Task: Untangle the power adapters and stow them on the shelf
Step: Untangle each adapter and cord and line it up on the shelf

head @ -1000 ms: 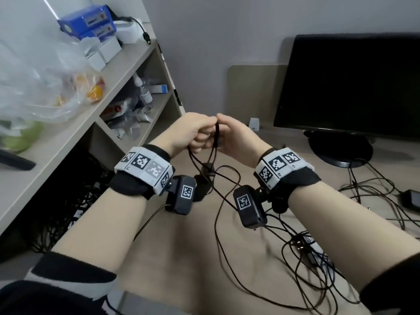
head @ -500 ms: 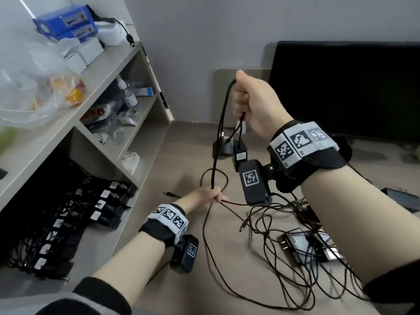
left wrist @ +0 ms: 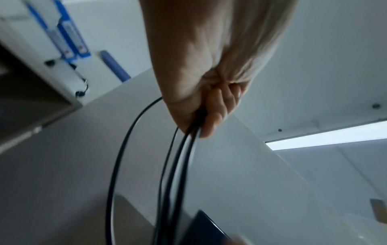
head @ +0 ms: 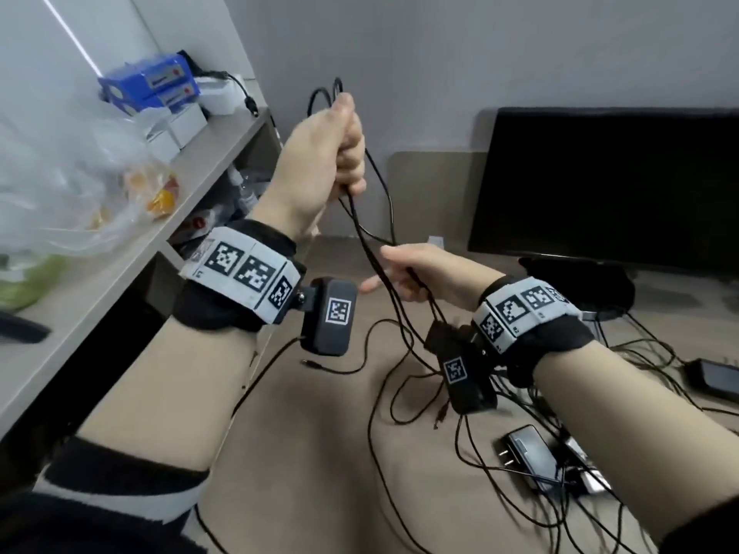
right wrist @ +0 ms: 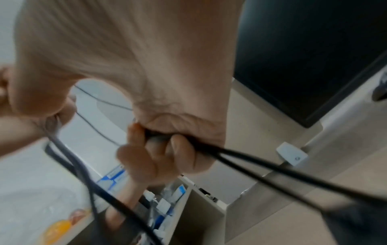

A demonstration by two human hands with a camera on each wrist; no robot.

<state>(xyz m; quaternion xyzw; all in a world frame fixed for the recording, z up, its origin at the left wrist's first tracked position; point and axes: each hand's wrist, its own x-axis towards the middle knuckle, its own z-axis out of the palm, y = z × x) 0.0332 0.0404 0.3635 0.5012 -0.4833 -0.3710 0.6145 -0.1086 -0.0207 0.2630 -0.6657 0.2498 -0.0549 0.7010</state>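
Note:
My left hand (head: 352, 153) is raised in front of the shelf (head: 132, 253) and grips a bunch of black adapter cables (head: 372, 249), which loop out above the fist. In the left wrist view the left hand (left wrist: 201, 119) has its fingers curled round the same cables (left wrist: 167, 174). My right hand (head: 404, 281) holds these cables lower down, over the table; the right hand (right wrist: 163, 142) is closed on two strands (right wrist: 261, 165). A dark block (head: 438, 337) hangs just below it, partly hidden. A black adapter (head: 528, 453) lies in the cable tangle (head: 420, 393) on the table.
A black monitor (head: 608, 185) stands at the back right on its round foot. The shelf top carries blue boxes (head: 148, 86), white boxes and a clear plastic bag (head: 60, 177). Another dark device (head: 716, 377) lies at the right edge. Bare table (head: 304, 453) shows front centre.
My left hand has risen from the table and now grips the cables high up. My right hand has come down from its raised hold to a lower grip on them.

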